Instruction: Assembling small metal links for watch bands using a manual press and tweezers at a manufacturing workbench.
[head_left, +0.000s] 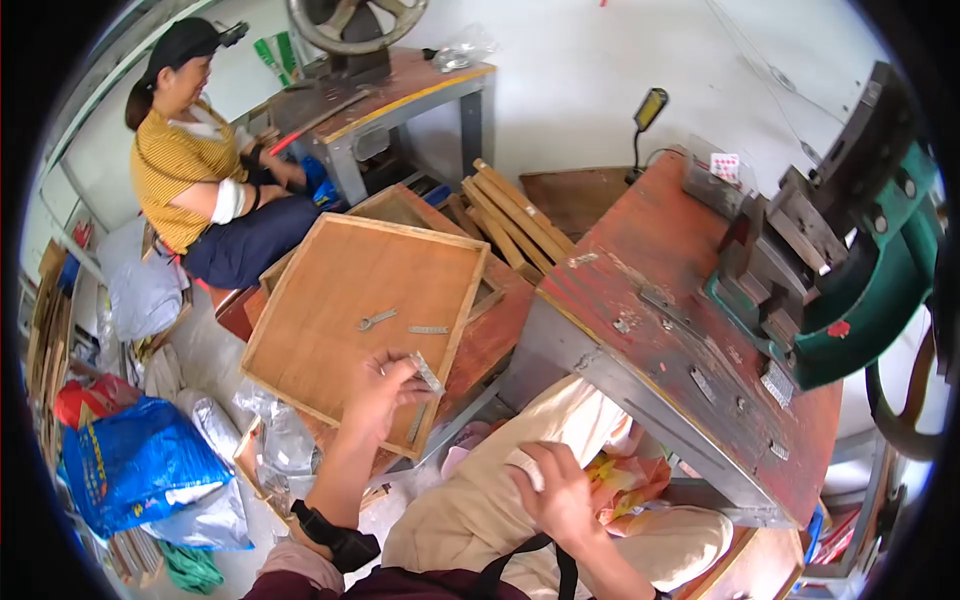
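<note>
My left hand (pixel 380 393) pinches a small flat metal strip (pixel 428 373) between thumb and fingers, above the near right side of a shallow wooden tray (pixel 300 335). Inside that tray lie a small wrench (pixel 378 319), a perforated-looking metal strip (pixel 429 330) and another short strip (pixel 414 428) near the right rim. Over my lap, my right hand (pixel 560 495) has its fingers curled. A white patch (pixel 526 468) shows by its thumb and fingertips; whether it is held or wrapped on is unclear.
To the right stands a green machine press (pixel 880 310) on a worn red metal-edged table (pixel 640 290), with small metal pieces (pixel 702 383) on it. Wooden bars (pixel 515 215) lean behind the tray. Another person (pixel 190 190) sits at far left. Bags (pixel 140 470) cover the floor.
</note>
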